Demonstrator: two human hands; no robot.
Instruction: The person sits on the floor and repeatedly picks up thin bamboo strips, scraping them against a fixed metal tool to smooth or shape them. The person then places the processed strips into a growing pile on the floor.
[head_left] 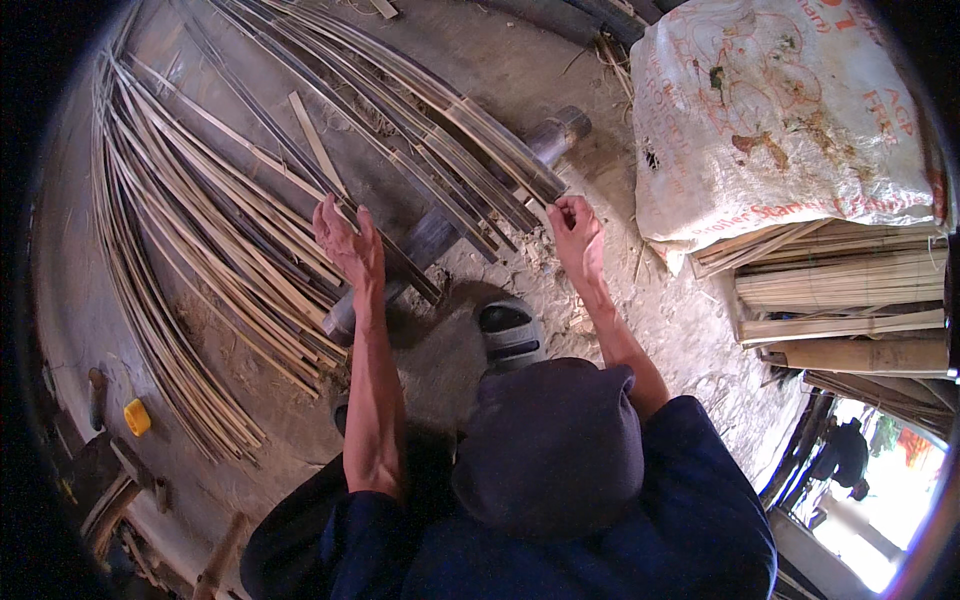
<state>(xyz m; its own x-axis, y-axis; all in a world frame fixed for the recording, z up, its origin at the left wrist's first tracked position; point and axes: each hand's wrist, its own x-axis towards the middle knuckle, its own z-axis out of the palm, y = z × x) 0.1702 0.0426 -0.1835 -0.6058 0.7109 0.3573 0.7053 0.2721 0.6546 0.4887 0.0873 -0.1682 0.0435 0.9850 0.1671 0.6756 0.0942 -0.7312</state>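
Bamboo strips (pixel 490 132) lay lengthwise on the floor (pixel 480 60), their near ends crossing a round pole (pixel 430 237) before the person; paler strips (pixel 285 265) fanned out to the left. The left hand (pixel 350 243) was open, fingers parted, beside narrow strips; contact could not be determined. The right hand (pixel 578 235) had its fingertips drawn together at the end of the rightmost dark strip, though whether they gripped it could not be told. A white sack (pixel 780 120) rested on stacked bamboo pieces (pixel 840 280) at right.
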